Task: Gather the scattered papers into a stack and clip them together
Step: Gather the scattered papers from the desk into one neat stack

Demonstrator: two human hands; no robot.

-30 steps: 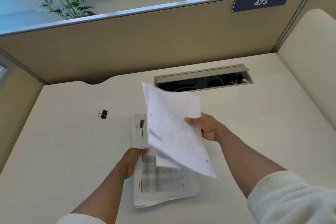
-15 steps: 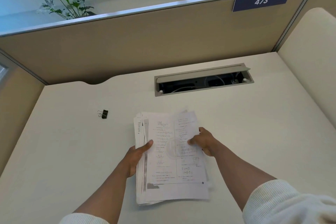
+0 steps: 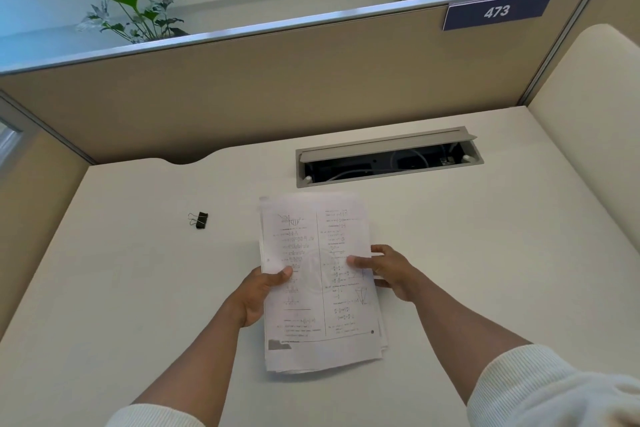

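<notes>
Squared up since a moment ago, when its top sheet was still swinging down in the right hand, the stack of white printed papers [image 3: 318, 284] now lies gathered at the middle of the pale worktop [image 3: 485, 270]. To its left, well apart, sits a small black binder clip [image 3: 201, 220]. The left hand [image 3: 258, 291] pinches the stack's left edge, thumb on top; the right hand [image 3: 388, 270] grips the right edge likewise. The print is too faint to read. A navy plate [image 3: 497, 11] on the beige partition [image 3: 277, 87] reads "473".

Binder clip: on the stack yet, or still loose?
Loose. The binder clip lies on the desk, left of the paper stack, touching neither hand.
</notes>
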